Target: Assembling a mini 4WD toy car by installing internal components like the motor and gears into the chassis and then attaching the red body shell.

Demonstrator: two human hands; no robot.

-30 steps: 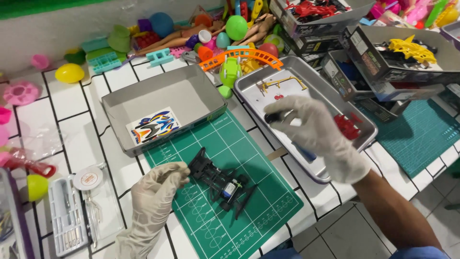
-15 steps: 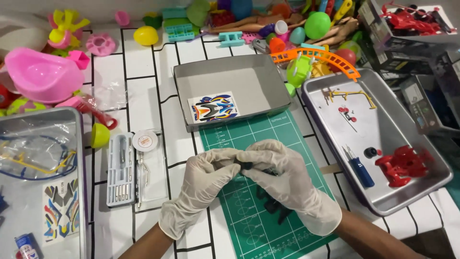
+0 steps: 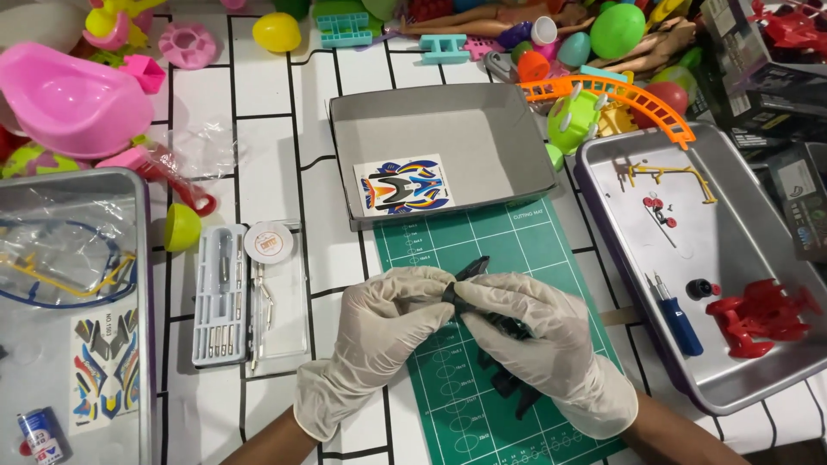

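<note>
Both gloved hands, left (image 3: 379, 331) and right (image 3: 534, 340), pinch the black chassis (image 3: 469, 274); a slip could drop parts toward the 3 o'clock tray (image 3: 732, 250).

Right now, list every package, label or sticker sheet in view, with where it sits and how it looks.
Sticker sheet: inside the grey tray, rectangular, white with blue, orange and black shapes.
Second sticker sheet: in the metal tray at left, white with multicoloured shapes.
Dark boxes: stacked at upper right, black, printed.
Clear tool case: left of the green mat, rectangular.

Black chassis (image 3: 504, 379) mostly hidden under hands; left tray (image 3: 138, 258) cut off.
</note>
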